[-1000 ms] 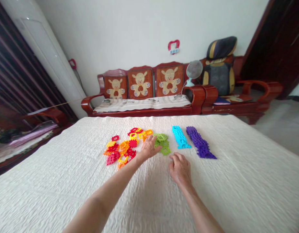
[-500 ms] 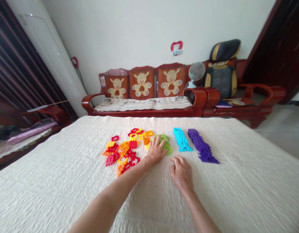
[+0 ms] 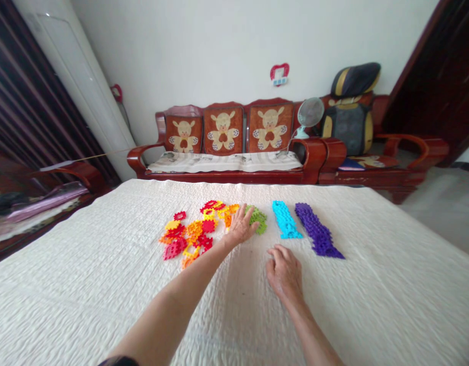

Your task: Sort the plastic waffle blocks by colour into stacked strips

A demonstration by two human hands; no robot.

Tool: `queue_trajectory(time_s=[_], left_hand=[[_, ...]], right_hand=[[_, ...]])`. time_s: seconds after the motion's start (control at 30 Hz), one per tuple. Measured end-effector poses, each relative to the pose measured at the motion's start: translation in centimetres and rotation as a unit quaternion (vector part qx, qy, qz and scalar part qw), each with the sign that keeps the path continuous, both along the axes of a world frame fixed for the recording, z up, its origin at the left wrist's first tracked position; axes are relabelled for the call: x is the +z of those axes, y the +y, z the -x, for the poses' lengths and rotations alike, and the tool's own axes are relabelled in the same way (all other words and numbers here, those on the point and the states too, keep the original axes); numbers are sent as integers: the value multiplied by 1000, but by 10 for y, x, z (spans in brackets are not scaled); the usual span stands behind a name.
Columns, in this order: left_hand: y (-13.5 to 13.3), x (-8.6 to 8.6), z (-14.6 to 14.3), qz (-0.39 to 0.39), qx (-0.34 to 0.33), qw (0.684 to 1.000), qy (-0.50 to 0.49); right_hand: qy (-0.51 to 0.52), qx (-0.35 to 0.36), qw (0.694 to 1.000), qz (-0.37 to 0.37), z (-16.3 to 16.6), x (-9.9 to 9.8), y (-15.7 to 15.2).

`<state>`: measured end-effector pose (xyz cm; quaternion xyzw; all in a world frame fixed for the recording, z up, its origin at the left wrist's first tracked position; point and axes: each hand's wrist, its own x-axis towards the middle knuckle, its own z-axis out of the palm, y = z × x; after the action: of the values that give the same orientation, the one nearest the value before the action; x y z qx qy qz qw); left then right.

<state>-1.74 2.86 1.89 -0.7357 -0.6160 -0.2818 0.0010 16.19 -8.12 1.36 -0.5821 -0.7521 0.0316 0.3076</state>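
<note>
My left hand (image 3: 242, 227) lies palm down with its fingers spread, touching the left side of a cluster of green plastic interlocking building pieces (image 3: 260, 219). Part of that cluster is hidden under the fingers. My right hand (image 3: 285, 269) rests on the cloth with its fingers curled in and nothing visible in them. Beyond it lies a row of light blue pieces (image 3: 285, 218), and farther right a longer row of purple pieces (image 3: 316, 229). Red pieces (image 3: 175, 249), orange pieces (image 3: 195, 231) and yellow pieces (image 3: 173, 225) are mixed in a loose heap left of my left hand.
A cream quilted cloth (image 3: 85, 284) covers the table. Behind the table stands a wooden sofa (image 3: 219, 177) with bear-patterned cushions (image 3: 223, 129). To its right are a small fan (image 3: 310, 113) and an armchair (image 3: 379, 175) holding a massage cushion (image 3: 348, 127).
My left hand has shifted slightly away from me and to the left. The green pieces' near edge has moved back, making their cluster more compact. My right hand has stayed in place.
</note>
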Motion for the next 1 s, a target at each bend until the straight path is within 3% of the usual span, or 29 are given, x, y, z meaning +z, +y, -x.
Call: queue_trajectory(time_s=[0.17,0.33,0.5,0.67,1.0], left_hand=[[-9,5,48,-53,43,997,-38],[-22,9,82,32,-75,995,65],[-22,14,77,93,-91,985,110],[-18,16,68,53,-113,987,103],[-26,18,53,4,-89,994,68]], right_hand=[[5,1,1000,5,0,-1,0],[6,1,1000,3,0,-1,0],[5,3,1000,2,0,-1,1],[4,3,1000,8,0,1,0],[3,3,1000,3,0,1,0]])
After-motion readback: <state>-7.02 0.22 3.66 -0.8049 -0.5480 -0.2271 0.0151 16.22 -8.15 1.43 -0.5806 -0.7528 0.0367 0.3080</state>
